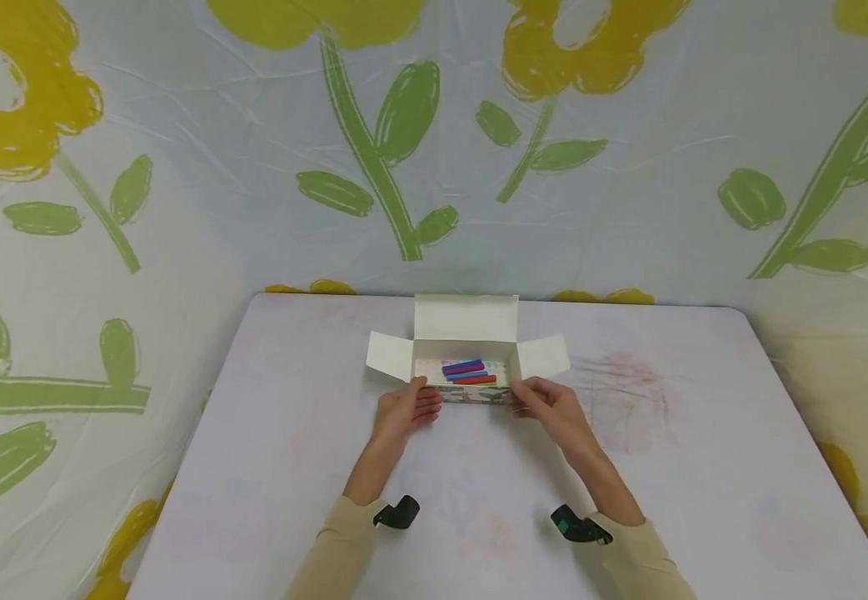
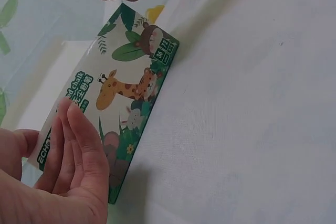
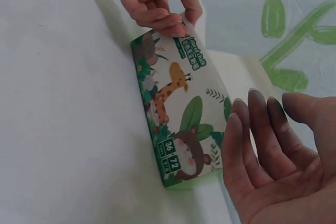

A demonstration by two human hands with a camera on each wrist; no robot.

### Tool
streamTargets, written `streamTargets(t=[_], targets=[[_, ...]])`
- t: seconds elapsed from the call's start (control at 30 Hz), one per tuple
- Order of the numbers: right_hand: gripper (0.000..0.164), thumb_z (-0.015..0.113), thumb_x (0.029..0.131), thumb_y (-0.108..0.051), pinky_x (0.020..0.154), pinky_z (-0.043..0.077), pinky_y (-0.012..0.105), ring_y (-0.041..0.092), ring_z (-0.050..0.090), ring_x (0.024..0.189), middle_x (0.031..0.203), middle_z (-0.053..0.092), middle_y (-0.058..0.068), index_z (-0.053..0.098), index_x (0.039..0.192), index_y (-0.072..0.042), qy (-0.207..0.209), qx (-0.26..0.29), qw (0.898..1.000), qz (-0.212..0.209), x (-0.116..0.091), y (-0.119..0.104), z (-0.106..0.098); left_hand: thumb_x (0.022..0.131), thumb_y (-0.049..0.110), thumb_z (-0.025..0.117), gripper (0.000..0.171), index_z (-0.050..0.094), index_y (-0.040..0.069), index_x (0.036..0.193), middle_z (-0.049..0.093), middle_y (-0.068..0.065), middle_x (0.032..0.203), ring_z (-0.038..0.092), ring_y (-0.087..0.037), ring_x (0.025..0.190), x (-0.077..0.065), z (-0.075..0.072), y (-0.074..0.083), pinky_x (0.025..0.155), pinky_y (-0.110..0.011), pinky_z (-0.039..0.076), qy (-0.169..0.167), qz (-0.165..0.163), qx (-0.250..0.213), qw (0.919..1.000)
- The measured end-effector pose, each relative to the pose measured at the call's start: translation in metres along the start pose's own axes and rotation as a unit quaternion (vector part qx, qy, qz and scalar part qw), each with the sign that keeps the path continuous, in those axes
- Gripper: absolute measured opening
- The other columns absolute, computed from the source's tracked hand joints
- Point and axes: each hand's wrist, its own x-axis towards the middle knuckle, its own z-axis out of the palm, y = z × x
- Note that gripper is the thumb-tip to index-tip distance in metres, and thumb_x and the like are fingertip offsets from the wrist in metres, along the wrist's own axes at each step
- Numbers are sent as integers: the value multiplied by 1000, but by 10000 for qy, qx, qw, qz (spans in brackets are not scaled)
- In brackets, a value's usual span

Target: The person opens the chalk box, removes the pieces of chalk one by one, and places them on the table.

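Your box (image 1: 475, 396) stands on the table (image 1: 471, 475), with its open top facing up. Its back flap (image 1: 466, 318) rises behind it, and the left flap (image 1: 389, 356) and right flap (image 1: 544, 356) spread out from its two ends. Inside the box, near its front wall, you have several chalks (image 1: 467, 376) lying side by side: blue, purple and red ones show.

Your left hand (image 1: 402, 410) is at the box's front left corner, pinching the front wall, with the thumb at the top edge and the fingers against the printed face. Your right hand (image 1: 554, 410) is at the front right corner; its fingers are loosely bent and seem to hold nothing, and you cannot tell for sure whether they touch the box. Dark smudges mark its fingertips (image 3: 257, 96).

The box's front, facing you, carries a giraffe (image 3: 176, 81), a bear (image 3: 191, 156), green leaves and the numbers 36 and 72. To the right of the box, a reddish stain (image 1: 629, 396) spreads over the table. Behind the box hangs a pale cloth (image 1: 254, 150) printed with yellow flowers. In front of the box, a black camera (image 1: 398, 512) sits at your left cuff and another at your right.
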Motion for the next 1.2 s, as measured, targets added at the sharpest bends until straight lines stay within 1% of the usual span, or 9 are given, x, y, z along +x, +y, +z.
streamTargets(t=[0.23, 0.4, 0.53, 0.73, 0.8, 0.9, 1.03, 1.1, 1.2], targets=[[36, 66, 103, -26, 85, 60, 24, 21, 70, 93, 108, 71, 24, 66, 118, 7, -41, -329, 9973, -657, 8, -13, 2, 103, 25, 62, 37, 69, -11, 109, 76, -11, 90, 72, -12, 77, 1, 3, 2, 75, -25, 62, 50, -47, -91, 9999], [29, 66, 103, -27, 87, 56, 20, 34, 68, 99, 110, 70, 24, 68, 116, -2, -76, -680, 9913, -1123, 17, -21, 3, 102, 24, 62, 36, 70, -11, 107, 75, -9, 86, 71, -10, 73, 1, 5, 4, 73, -24, 62, 81, -64, -172, 9998], [27, 65, 103, -21, 86, 55, 18, 42, 65, 100, 109, 70, 21, 67, 117, 2, -155, -878, 9844, -1518, 26, -25, 5, 102, 23, 62, 37, 70, -13, 107, 75, -8, 84, 70, -10, 71, -1, 7, 5, 71, -23, 61, 74, -13, -233, 9997], [23, 67, 101, -13, 88, 54, 16, 33, 68, 99, 107, 71, 17, 67, 117, 5, -161, -1104, 9758, -1880, 39, -28, 12, 103, 22, 61, 37, 69, -14, 107, 75, -8, 84, 70, -9, 71, -1, 7, 5, 71, -23, 61, 96, 9, -237, 9997], [22, 68, 100, -12, 90, 55, 20, 31, 68, 100, 107, 71, 17, 68, 116, 3, -172, -1178, 9746, -1898, 43, -28, 16, 103, 22, 60, 37, 69, -14, 107, 74, -8, 84, 70, -9, 71, -1, 7, 5, 71, -23, 61, 111, 6, -228, 9997], [21, 70, 99, -12, 92, 58, 33, 30, 68, 101, 108, 72, 15, 69, 115, 2, -227, -1469, 9706, -1891, 50, -27, 22, 103, 21, 60, 36, 69, -14, 106, 74, -8, 83, 70, -9, 70, -2, 8, 5, 70, -22, 61, 150, 13, -237, 9996], [21, 70, 98, -7, 92, 58, 50, 34, 69, 101, 107, 71, 18, 67, 115, 4, -461, -1937, 9593, -2002, 58, -25, 28, 103, 20, 60, 36, 69, -14, 105, 74, -8, 81, 70, -9, 69, -2, 9, 5, 68, -22, 61, 178, 59, -247, 9995], [21, 70, 97, -3, 91, 58, 53, 36, 69, 100, 107, 70, 22, 66, 115, 7, -692, -2130, 9514, -2112, 62, -25, 30, 103, 20, 60, 36, 69, -14, 105, 74, -8, 81, 70, -9, 69, -2, 9, 5, 68, -22, 61, 191, 62, -263, 9995], [22, 70, 95, 2, 88, 59, 52, 38, 69, 99, 109, 69, 26, 66, 115, 10, -1110, -2377, 9389, -2228, 67, -26, 30, 103, 20, 60, 35, 70, -14, 104, 74, -8, 82, 70, -9, 70, -1, 8, 4, 68, -22, 61, 188, 38, -284, 9994]])
